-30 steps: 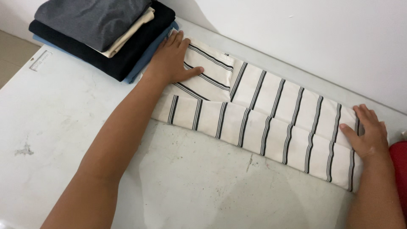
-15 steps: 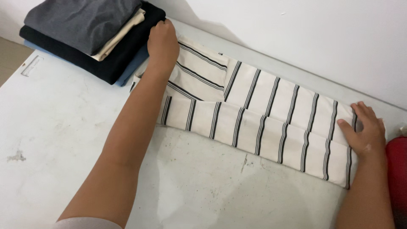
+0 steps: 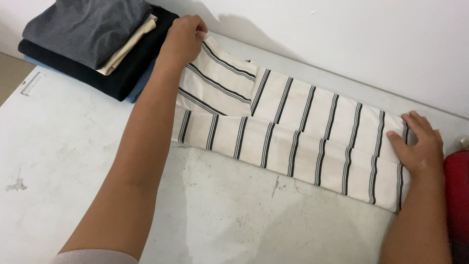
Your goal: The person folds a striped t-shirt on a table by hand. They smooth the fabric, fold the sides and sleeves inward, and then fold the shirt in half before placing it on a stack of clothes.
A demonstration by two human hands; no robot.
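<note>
A cream cloth with black stripes (image 3: pixel 293 132) lies folded into a long band across the white table (image 3: pixel 73 151). My left hand (image 3: pixel 183 36) pinches the band's far left end and lifts it slightly off the surface. At the band's right end my right hand (image 3: pixel 417 146) rests flat, fingers spread, pressing the cloth down.
A stack of folded clothes (image 3: pixel 93 39), grey on top, then cream, black and blue, sits at the table's far left corner just beside my left hand. A red object (image 3: pixel 457 195) lies at the right edge. A white wall (image 3: pixel 342 44) runs behind the table.
My left hand went from lying flat on the cloth's left end to closing on its edge and raising it. The right hand stayed in place.
</note>
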